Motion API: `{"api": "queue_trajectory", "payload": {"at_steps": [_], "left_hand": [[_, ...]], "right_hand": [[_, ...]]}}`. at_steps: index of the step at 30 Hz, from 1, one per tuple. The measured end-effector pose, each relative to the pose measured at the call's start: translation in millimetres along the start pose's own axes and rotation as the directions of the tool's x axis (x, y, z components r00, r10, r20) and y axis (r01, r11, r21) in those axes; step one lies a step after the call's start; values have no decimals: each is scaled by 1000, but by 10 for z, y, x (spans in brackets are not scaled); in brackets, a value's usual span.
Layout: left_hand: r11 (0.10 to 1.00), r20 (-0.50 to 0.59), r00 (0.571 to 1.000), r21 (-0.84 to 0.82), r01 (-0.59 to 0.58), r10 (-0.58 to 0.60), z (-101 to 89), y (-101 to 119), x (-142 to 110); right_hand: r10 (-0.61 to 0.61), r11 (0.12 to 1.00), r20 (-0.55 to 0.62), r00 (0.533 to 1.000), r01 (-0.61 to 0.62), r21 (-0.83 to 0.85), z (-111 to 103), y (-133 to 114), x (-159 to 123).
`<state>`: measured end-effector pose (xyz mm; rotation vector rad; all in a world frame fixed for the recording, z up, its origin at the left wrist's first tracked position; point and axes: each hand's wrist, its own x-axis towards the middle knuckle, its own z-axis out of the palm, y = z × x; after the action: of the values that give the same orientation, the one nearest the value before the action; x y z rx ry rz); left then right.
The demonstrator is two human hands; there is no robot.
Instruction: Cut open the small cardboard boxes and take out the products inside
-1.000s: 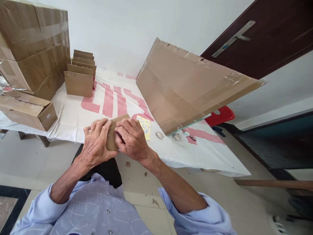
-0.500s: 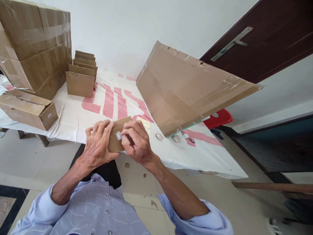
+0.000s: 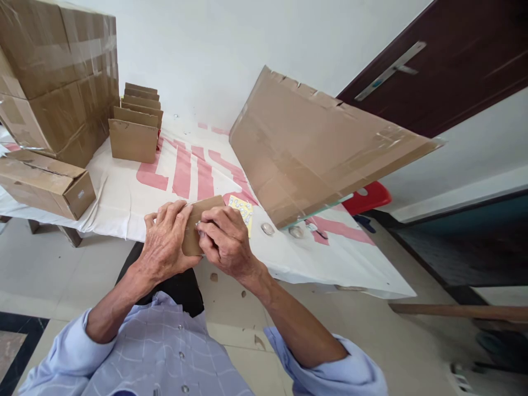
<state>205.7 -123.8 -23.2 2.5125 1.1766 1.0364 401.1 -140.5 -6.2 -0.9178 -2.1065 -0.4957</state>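
Observation:
My left hand (image 3: 165,239) grips a small brown cardboard box (image 3: 190,236) by its left side, fingers across the top and thumb low along its near edge. Over the box's right part, my right hand (image 3: 226,239) is closed, with curled fingers pressed against the cardboard. A bit of the small white label (image 3: 198,223) shows at these fingertips, and the rest of it is covered. Whether the right fingers pinch anything is hidden. Just beyond the right hand lies a yellow sheet of stickers (image 3: 241,205) on the white cloth.
Upright cardboard boxes (image 3: 132,140) stand in a row behind. A long closed box (image 3: 49,184) and a large taped carton (image 3: 78,82) are at the left. A big cardboard sheet (image 3: 317,148) leans at the right, near clear round objects (image 3: 268,229) and a red stool (image 3: 367,199).
My right hand has shifted slightly left over the box, covering most of the label that was visible before. My left hand keeps its hold, and the view has moved a little.

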Motion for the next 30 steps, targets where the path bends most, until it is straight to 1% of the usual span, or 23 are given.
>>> {"api": "queue_trajectory", "payload": {"at_steps": [3, 7, 10, 14, 17, 19, 22, 27, 30], "left_hand": [[1000, 4, 1000, -2, 5, -5, -3, -1, 0], [1000, 32, 999, -14, 12, -11, -5, -6, 6], [1000, 41, 999, -17, 16, -15, -7, -8, 15], [1000, 41, 999, -5, 29, -29, -25, -29, 15], [999, 46, 998, 2, 36, -36, -42, -46, 10], [999, 39, 998, 1, 38, -38, -46, -47, 10], [999, 24, 999, 4, 38, -38, -40, -33, 11], [1000, 37, 999, 6, 31, -31, -28, -28, -1], [999, 33, 999, 11, 30, -30, -21, -36, -11]], "right_hand": [[5, 1000, -33, 999, -4, 26, -3, -2, 4], [92, 995, -78, 993, -88, 50, 22, 28, -50], [129, 991, -60, 990, -128, 24, 40, 52, -85], [137, 989, -36, 990, -134, 68, -22, 67, -66], [136, 984, 1, 991, -136, 117, -115, 64, -29], [141, 980, 54, 989, -147, 134, -163, 60, -10], [164, 979, 127, 978, -177, 100, -195, 52, 14], [146, 987, 158, 977, -155, 49, -203, 37, 82], [151, 987, 206, 967, -160, 29, -214, 38, 131]]}}
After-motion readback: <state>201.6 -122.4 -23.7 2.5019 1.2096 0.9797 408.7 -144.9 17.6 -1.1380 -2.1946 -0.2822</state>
